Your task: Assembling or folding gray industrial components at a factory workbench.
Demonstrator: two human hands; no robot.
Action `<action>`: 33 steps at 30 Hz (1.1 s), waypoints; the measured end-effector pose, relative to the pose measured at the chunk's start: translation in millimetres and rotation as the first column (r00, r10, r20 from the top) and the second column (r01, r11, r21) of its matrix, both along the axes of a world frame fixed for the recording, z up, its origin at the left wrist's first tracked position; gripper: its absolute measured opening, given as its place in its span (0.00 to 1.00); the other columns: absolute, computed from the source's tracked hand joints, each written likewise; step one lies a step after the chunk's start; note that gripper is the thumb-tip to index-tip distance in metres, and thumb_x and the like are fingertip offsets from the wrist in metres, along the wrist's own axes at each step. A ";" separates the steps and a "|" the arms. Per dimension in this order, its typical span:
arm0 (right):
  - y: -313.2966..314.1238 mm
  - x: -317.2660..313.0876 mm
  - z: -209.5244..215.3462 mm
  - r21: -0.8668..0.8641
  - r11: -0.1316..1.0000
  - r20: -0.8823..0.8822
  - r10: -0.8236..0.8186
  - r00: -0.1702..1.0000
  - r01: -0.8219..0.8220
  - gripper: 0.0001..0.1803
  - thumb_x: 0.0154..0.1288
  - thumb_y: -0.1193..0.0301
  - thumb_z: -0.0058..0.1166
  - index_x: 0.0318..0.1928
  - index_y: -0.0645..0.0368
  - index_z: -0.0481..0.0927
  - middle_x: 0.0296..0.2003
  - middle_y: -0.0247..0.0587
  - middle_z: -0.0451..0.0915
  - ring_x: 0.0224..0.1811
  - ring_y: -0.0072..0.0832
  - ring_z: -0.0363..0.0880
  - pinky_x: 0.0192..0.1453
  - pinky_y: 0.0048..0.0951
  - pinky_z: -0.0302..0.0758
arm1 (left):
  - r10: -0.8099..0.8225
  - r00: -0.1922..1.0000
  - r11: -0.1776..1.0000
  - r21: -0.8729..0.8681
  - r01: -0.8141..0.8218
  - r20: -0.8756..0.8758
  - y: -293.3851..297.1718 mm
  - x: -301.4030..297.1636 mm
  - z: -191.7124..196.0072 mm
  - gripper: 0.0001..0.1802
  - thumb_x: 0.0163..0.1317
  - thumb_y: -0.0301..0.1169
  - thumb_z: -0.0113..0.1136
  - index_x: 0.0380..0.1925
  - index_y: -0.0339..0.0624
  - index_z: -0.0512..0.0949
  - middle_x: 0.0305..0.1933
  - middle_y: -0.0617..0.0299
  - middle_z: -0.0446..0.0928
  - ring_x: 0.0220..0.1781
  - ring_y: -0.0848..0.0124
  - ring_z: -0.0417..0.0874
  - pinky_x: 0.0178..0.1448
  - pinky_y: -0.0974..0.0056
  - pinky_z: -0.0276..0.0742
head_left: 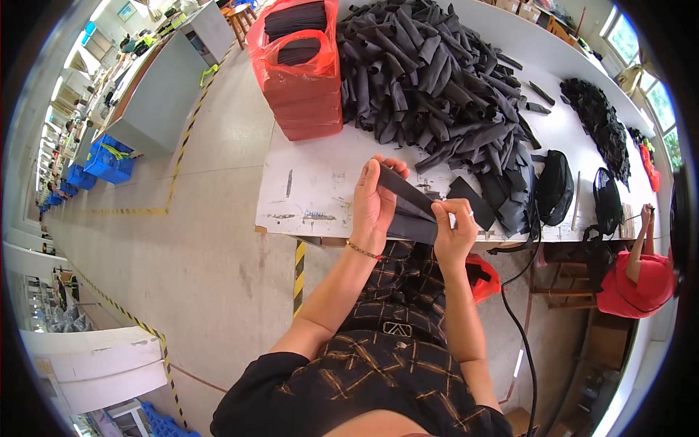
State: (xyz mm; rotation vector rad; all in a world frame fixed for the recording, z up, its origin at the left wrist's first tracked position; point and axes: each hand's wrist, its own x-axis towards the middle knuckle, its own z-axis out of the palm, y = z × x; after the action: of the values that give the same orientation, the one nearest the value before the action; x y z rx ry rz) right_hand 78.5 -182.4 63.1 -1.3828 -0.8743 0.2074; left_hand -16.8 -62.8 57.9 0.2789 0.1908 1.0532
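Left hand [375, 204] is pinched on the left end of a dark fabric strip [408, 191], thumb against fingers; right hand [455, 226] is pinched on its right end the same way. Strip is between the hands, over the near edge of the white table [302, 197], sloping down left to right. Greyer material shows just below it; can't tell if it's the same piece. Bead bracelet on left wrist, ring on right hand. Far side of table: big heap of dark rolled pieces [429, 80]. Left of the heap, a red plastic bag [306, 102] stands with stacked dark pieces in its open top. Flat dark pieces [512, 197] lie right of the hands, then a black mesh pouch [555, 188] just beside them. Smaller black heap [595, 124] at far right. Black cable [518, 320] hangs off the near edge, right side. Co-worker in a red top [633, 284] sits at right, well apart from the strip.
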 end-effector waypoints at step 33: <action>-12.5 17.6 -33.9 -0.088 0.973 -0.565 0.128 0.815 -0.213 0.08 0.68 0.71 0.56 0.42 0.65 0.80 0.31 0.33 0.80 0.30 0.18 0.77 0.31 0.22 0.75 | 0.101 0.825 0.993 0.114 -0.044 -0.557 -0.5 -27.3 -20.0 0.10 0.59 0.31 0.67 0.32 0.36 0.79 0.26 0.63 0.77 0.27 0.73 0.79 0.35 0.70 0.75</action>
State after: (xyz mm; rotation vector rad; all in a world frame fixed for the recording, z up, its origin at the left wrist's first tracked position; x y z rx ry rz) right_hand 96.0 -194.9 29.2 -1.2744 -0.4913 0.7921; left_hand -44.1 -63.3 37.9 0.6762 0.6912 1.0341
